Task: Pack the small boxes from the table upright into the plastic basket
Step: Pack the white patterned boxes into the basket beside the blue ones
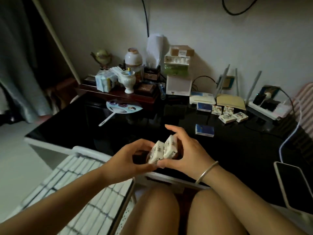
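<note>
Holding a pair of small boxes (170,148) side by side above the near edge of the surface (152,119), the left grip (133,160) pinches the left box between thumb and fingertips. The right grip (184,150) curls round the right box, index finger lifted clear. This two-sided hold appears intended to keep the long faces pressed together, so that both boxes travel as one block and go in on end. Both boxes are tilted, not yet upright.

Materials: the boxes are white card with a dark printed pattern, flat-faced and square-cornered. They are probably light, yet rigid enough to stand on a narrow end. The surface is black and glossy, so resting boxes may slide readily.

Remaining stock: four patterned boxes (227,118) sit in a cluster at the far right. One blue box (204,106) lies just left of them, and a second blue box (204,130) lies nearer, apart.

The basket cannot be identified with certainty. A white-rimmed slatted item (91,152) at the near left, beside the surface, may be it. A dark reddish shape shows beneath the held boxes, but what it is cannot be told.
</note>
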Demonstrator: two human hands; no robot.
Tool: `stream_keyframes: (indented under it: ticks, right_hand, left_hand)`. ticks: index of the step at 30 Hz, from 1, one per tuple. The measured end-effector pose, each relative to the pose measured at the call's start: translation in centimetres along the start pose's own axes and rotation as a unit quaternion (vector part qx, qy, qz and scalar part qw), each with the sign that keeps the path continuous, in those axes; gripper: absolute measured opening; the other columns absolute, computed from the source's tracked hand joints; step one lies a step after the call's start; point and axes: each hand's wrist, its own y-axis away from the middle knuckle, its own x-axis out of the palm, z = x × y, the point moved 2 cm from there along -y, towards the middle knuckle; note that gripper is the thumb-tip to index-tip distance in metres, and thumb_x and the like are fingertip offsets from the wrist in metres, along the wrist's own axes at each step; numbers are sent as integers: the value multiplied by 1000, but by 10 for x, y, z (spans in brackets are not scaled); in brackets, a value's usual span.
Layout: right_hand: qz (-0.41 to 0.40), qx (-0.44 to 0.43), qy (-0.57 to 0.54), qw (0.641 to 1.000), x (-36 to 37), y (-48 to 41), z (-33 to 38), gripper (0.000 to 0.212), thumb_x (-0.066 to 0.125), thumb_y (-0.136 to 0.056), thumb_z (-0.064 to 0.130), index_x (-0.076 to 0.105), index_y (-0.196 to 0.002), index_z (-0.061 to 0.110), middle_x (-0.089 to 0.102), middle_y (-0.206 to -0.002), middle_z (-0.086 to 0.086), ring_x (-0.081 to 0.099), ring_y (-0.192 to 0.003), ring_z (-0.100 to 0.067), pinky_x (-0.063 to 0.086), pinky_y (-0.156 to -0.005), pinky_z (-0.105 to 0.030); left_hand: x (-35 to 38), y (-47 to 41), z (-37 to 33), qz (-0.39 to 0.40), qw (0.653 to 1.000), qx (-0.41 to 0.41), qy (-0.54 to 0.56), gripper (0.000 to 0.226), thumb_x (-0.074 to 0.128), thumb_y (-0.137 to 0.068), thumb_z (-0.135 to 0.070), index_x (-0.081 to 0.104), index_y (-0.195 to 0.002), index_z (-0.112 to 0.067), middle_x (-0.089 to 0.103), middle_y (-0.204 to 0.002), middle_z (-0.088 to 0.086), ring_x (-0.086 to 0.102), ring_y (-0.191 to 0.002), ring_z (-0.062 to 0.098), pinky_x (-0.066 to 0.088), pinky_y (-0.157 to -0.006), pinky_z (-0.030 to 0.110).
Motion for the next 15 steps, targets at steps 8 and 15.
stream_keyframes:
  ticks: [8, 15]
  right_hand:
    - [-15, -14, -167, 986, 90, 1, 94, 63, 84, -68, 28, 47, -119, 34, 59, -109, 15, 58, -97, 4, 47, -78, -11]
    - [88, 34, -224, 970, 175, 4, 143, 61, 86, -65, 32, 46, -112, 31, 59, -101, 17, 58, -82, 9, 45, -70, -8]
  left_hand:
    - [-82, 92, -5, -77, 991, 32, -108, 60, 78, -76, -30, 49, -129, -29, 66, -108, -13, 65, -96, 10, 50, -71, 16]
    - [-128, 175, 27, -36, 990, -47, -128, 53, 72, -84, -26, 48, -130, -23, 67, -114, -6, 68, -95, 16, 57, -75, 29]
